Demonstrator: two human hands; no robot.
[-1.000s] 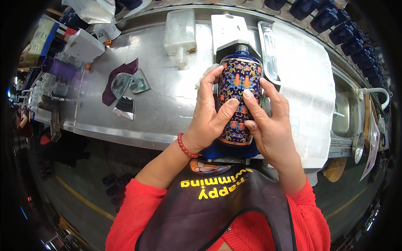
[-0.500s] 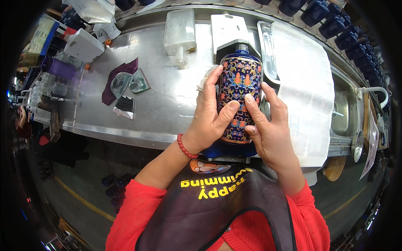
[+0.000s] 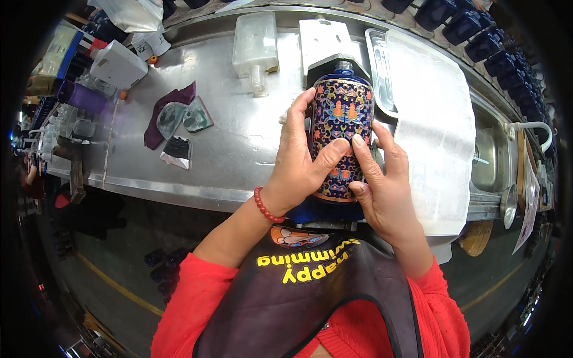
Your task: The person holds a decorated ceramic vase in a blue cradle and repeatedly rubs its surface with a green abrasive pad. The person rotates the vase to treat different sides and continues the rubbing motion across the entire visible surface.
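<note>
A dark blue glass bottle with a bright floral pattern lies in front of me, its neck pointing away. My left hand grips its left side: the thumb presses on the patterned face and the fingers run along the edge. On the opposite side my right hand holds it too, with the index fingertip on the pattern near the left thumb and the other fingers at the edge. Beyond the neck is a dark angular-edged piece, partly covered by the bottle. What supports the bottle underneath is mostly hidden.
On the steel table lie a purple cloth, a scraper-like piece and a clear empty bottle. White paper spreads to the right, before a sink. Blue containers line the far right.
My left thumb has slid slightly up and right across the pattern, closer to the right index fingertip. Both hands stay on the bottle, which has barely moved.
</note>
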